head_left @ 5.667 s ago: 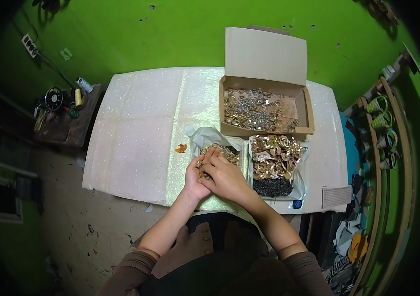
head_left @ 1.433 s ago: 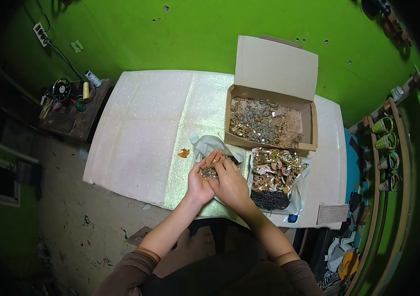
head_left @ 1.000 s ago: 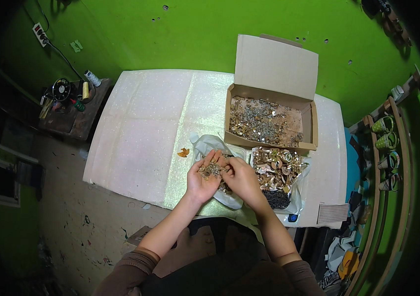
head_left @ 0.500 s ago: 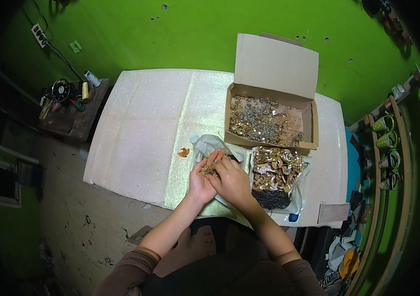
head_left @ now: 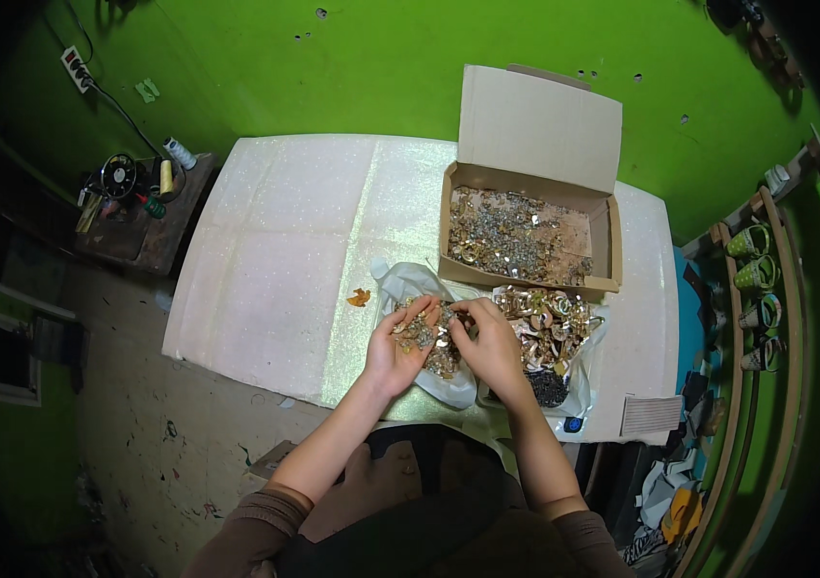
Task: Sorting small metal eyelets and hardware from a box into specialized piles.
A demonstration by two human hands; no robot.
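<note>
My left hand (head_left: 389, 356) is cupped palm up over a tray lined with a white plastic bag (head_left: 405, 277). A heap of small shiny metal pieces (head_left: 417, 333) rests in its palm. My right hand (head_left: 492, 349) is beside its fingertips, thumb and fingers bent together in a pinch; whatever they hold is too small to make out. More small gold and silver pieces (head_left: 444, 360) lie in the lined tray below. Close on the right, a second lined tray holds gold-coloured trinkets (head_left: 553, 323) and a dark beaded bunch (head_left: 547, 387), partly hidden by my right hand.
An open cardboard box (head_left: 612, 241) of small metal bits stands behind the trays. An orange-brown leaf-shaped piece (head_left: 359, 298) lies left on the glittery tablecloth (head_left: 275, 260). A striped card (head_left: 651, 416) is at the near right edge. Thread spools (head_left: 179, 152) stand on a side table.
My right hand has moved right, off my left palm, uncovering the shiny pieces in it. It now covers part of the right tray. My left hand has barely moved.
</note>
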